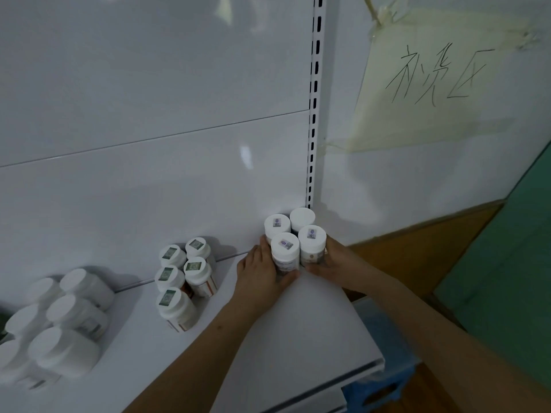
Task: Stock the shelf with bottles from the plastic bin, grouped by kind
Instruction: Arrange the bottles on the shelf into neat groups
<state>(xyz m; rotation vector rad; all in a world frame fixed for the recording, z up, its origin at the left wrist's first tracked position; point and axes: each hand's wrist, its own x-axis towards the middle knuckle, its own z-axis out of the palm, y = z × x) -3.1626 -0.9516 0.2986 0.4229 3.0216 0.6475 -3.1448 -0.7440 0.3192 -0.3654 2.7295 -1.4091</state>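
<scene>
Both forearms reach in from below, over the white shelf (298,338), and meet at a cluster of four white-capped bottles (293,238) tucked in the far right corner, against the back panel and the slotted upright (313,129). Her left hand (262,272) cups the cluster's left side, fingers straight along the bottles, thumb pressing the near one. The right hand (331,260) curls round the right-front bottle, fingers wrapped against its label. Three of the caps carry small stickers; the rear right one is plain.

Left of the left hand, apart from it, stand five bottles (185,275) with green-stickered caps and orange on their labels, packed close together. Further left still, by the frame's edge, sits a group of wider white jars (65,323), blurred.

Beyond the right hand, past the shelf's end, a yellowed paper (432,79) with handwritten characters is taped to the wall. Below the right forearm, something blue (384,380) shows under the shelf edge; what it is I cannot tell.
</scene>
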